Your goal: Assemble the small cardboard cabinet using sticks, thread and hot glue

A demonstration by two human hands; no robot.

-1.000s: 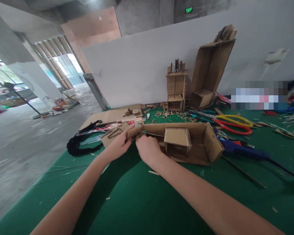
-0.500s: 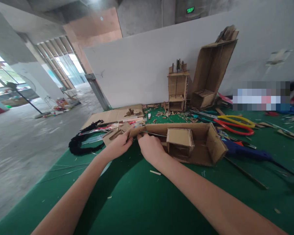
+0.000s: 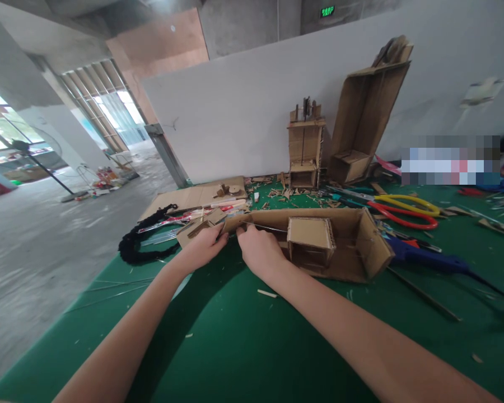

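A long open cardboard tray (image 3: 353,246) lies on the green table (image 3: 235,336), with a small cardboard box (image 3: 309,235) standing inside it. My left hand (image 3: 204,246) pinches the tray's left end wall, beside a small cardboard piece (image 3: 195,228). My right hand (image 3: 258,251) rests against the tray's near left edge, fingers closed on a thin metal rod (image 3: 262,227) that runs along the tray's inside.
Red and yellow scissors (image 3: 403,211) and a blue glue gun (image 3: 424,258) lie right of the tray. Two upright cardboard models (image 3: 304,151) (image 3: 363,123) stand against the white wall. A black cord (image 3: 140,246), flat cardboard (image 3: 193,197) and scraps lie at the left.
My left thumb has closed down onto the tray's end. Both hands stay at the tray's left end; the view has shifted slightly.
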